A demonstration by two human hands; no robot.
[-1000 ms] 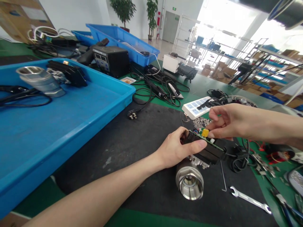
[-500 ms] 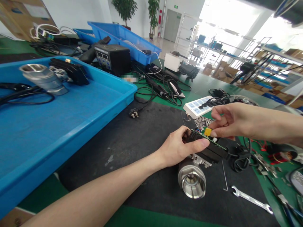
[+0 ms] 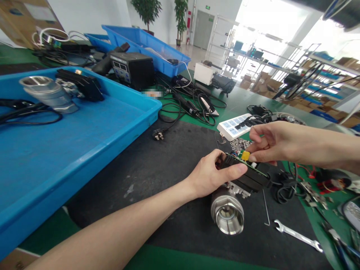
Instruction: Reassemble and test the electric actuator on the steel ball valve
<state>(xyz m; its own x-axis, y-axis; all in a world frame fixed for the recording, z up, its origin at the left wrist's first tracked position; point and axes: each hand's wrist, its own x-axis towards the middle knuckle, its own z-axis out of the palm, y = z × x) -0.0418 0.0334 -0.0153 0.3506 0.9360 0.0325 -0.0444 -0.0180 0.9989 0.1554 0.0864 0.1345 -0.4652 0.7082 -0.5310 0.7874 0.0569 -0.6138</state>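
My left hand (image 3: 209, 172) is closed round one end of a black actuator housing (image 3: 250, 180), its thumb along the near side. The housing sits on a silver metal ball valve (image 3: 227, 214), whose threaded opening faces me on the black mat. A green circuit board (image 3: 260, 173) with a square yellow component (image 3: 245, 155) shows along the housing's top. My right hand (image 3: 271, 144) reaches in from the right with fingers pinched together beside the yellow component. What lies between those fingertips is hidden.
A large blue tray (image 3: 123, 129) at left holds another valve (image 3: 49, 93). Behind the hands lie a white power strip (image 3: 232, 127) and small metal rings (image 3: 238, 144). A hex key (image 3: 266, 208), an open-ended wrench (image 3: 298, 236) and pliers (image 3: 334, 234) lie at right.
The view has shifted very slightly. Both hands keep the same hold and place on the actuator, with no clear movement of any part.
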